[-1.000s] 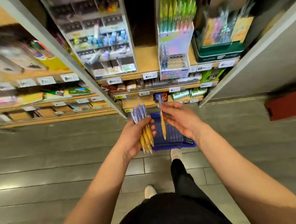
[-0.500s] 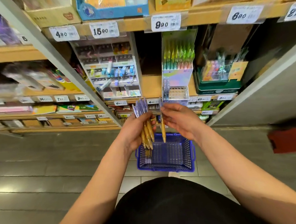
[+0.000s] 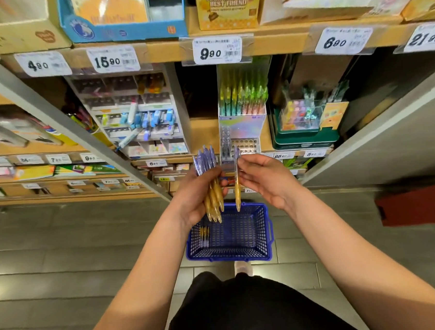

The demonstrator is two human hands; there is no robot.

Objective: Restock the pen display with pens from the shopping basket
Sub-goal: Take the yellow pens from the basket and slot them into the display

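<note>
My left hand (image 3: 196, 196) grips a bunch of pens (image 3: 211, 182) with purple caps and amber barrels, held upright. A single pen (image 3: 237, 181) of the same kind hangs between the fingers of my right hand (image 3: 262, 179), just right of the bunch. Both hands hover above the blue shopping basket (image 3: 265, 228) on the floor, where a few more pens (image 3: 204, 235) lie at its left side. Straight behind the hands stands the iridescent pen display (image 3: 243, 128), with green and yellow pens in its upper tier and a perforated tray with a few purple pens below.
A white tiered stationery rack (image 3: 136, 118) stands left of the display and a green display box (image 3: 305, 130) right of it. A grey shelf upright (image 3: 65, 122) slants across the left. Price labels line the wooden shelf edges. A red object (image 3: 415, 205) sits on the floor at right.
The view has tilted upward, bringing a higher shelf into sight. Both hands with their pens have risen from the basket toward the display, and the basket now lies below them.
</note>
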